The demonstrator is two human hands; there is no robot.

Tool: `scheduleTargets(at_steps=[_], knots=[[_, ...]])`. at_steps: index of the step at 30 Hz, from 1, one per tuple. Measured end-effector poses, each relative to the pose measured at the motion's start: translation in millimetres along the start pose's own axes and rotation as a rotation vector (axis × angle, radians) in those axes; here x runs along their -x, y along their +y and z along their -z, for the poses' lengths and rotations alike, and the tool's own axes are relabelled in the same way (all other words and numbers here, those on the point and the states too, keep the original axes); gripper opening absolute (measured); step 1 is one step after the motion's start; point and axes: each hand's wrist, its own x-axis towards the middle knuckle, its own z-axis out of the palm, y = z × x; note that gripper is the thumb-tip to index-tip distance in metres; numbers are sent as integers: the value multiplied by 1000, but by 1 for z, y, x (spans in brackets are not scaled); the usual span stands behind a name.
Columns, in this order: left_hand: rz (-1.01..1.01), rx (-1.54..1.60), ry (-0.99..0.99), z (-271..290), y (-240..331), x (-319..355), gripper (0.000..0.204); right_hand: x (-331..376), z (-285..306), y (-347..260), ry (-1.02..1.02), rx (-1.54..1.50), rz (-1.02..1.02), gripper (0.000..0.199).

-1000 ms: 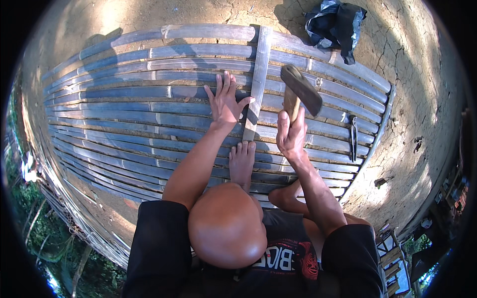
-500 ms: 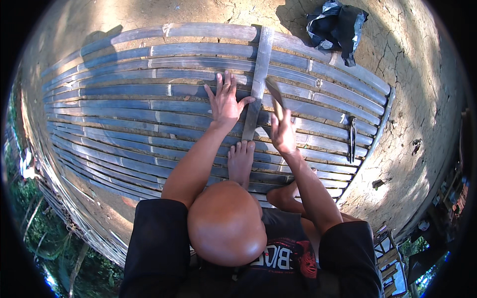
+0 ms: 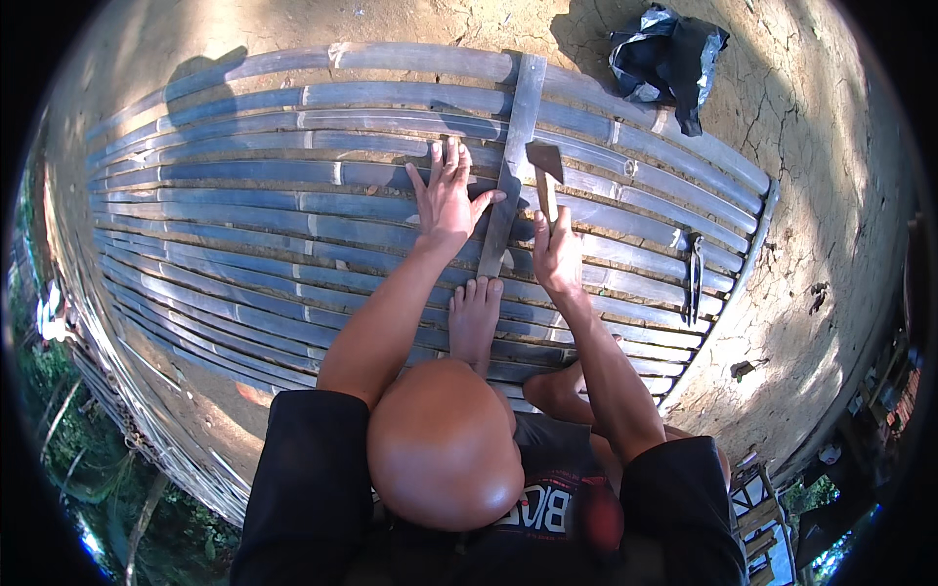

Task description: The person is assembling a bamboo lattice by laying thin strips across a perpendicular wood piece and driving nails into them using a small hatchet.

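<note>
Resting palm down with fingers spread, the left hand (image 3: 447, 207) lies on the bamboo slats (image 3: 234, 200) just left of the crosswise strip (image 3: 520, 137), its thumb reaching onto that strip, while a bare foot (image 3: 475, 317) rests at the strip's near end. Right of the strip, the right hand (image 3: 558, 259) wraps its fingers around the handle of a hatchet-like tool (image 3: 546, 193); farther right of it are a black plastic bag (image 3: 674, 63) and dark pliers (image 3: 695, 281).

Sunlight, bright and dappled — shadows on the slats (image 3: 362, 206) — edges bowed (corners black)
</note>
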Motion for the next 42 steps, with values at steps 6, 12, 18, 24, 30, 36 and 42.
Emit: scheduleTargets(at_steps=[6, 12, 18, 24, 30, 36, 42], knots=[[-30, 54, 35, 4, -8, -2, 91, 22, 4, -11, 366, -93, 492, 40], [-26, 41, 22, 0, -2, -9, 95, -13, 6, -5, 45, 30, 2, 30], [10, -27, -88, 2, -5, -4, 99, 4, 37, -2, -8, -61, 279, 26], [-14, -50, -144, 10, -8, -3, 101, -23, 63, 14, -189, 202, 433, 28], [-69, -44, -124, 9, -8, -2, 104, -77, 88, 40, -323, 448, 809, 43], [-86, -8, -60, 9, -14, -1, 102, -102, 106, -23, -477, 478, 395, 41], [-85, -23, -88, 8, -11, -2, 100, -107, 116, 4, -511, 507, 948, 43]])
